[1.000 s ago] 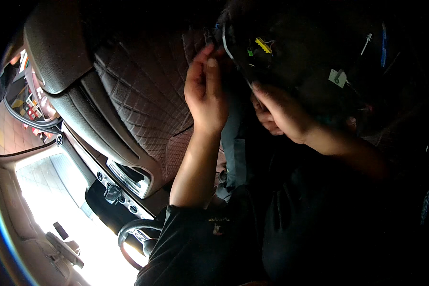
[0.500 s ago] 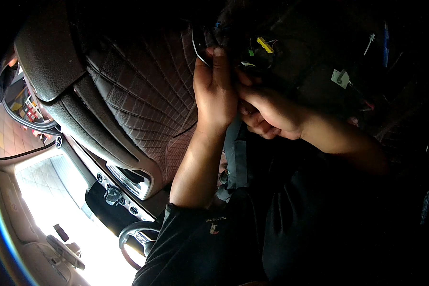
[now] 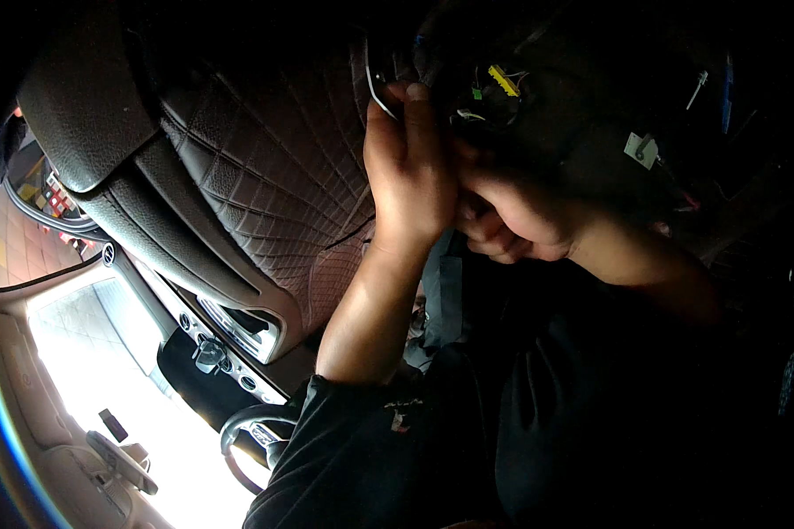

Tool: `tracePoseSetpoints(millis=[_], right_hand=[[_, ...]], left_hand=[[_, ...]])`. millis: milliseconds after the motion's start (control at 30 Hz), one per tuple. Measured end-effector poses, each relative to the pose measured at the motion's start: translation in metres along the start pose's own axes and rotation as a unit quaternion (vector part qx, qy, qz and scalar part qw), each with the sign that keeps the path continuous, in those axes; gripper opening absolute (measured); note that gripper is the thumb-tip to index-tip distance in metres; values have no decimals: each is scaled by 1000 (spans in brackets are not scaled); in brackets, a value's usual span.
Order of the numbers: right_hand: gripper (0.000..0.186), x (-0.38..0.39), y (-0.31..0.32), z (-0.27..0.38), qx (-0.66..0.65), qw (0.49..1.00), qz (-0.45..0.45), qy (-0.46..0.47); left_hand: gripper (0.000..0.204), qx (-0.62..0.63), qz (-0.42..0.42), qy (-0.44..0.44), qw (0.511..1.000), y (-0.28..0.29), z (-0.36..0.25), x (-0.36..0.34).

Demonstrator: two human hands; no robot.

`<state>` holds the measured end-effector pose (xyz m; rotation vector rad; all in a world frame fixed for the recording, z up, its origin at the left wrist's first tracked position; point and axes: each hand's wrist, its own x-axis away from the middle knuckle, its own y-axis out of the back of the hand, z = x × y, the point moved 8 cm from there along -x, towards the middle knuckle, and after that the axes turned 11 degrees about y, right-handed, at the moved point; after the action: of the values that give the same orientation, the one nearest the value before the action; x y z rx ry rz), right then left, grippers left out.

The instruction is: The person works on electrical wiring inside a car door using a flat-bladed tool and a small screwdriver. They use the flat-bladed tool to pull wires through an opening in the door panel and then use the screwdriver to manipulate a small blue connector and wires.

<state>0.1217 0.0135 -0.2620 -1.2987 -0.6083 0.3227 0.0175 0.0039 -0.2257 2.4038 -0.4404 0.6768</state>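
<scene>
The left hand (image 3: 408, 172) pinched a thin curved wire (image 3: 375, 84) beside the quilted leather seat (image 3: 273, 176); the right hand (image 3: 507, 216) curled shut, its grasp hidden, amid cramped wiring (image 3: 494, 88).

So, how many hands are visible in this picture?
2. The left hand is raised beside the quilted seat; the right hand presses against it, below the wiring. Their fingertips are in shadow.
</scene>
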Motion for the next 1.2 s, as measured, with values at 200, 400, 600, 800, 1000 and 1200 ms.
tracePoseSetpoints(millis=[200, 400, 600, 800, 1000, 1200], right_hand=[[54, 2, 0, 4, 8, 1000, 2, -21], [55, -10, -11, 1, -60, 998, 18, 4], [54, -41, -29, -8, -83, 987, 28, 132], [56, 4, -4, -59, -57, 997, -39, -45], [54, -1, 11, -25, 0, 998, -61, 6], [53, -9, 11, -14, 3, 999, -43, 2]], left_hand=[[30, 18, 4, -16, 1000, -3, -3, 1], [37, -205, -11, -66, 977, 5, -25, -15], [38, -291, 11, -89, 952, 19, -34, -21], [24, -144, 35, 42, 988, 3, 39, 19], [30, -28, 24, 32, 999, -6, 22, -1], [32, -20, 15, 0, 1000, -3, 12, -10]])
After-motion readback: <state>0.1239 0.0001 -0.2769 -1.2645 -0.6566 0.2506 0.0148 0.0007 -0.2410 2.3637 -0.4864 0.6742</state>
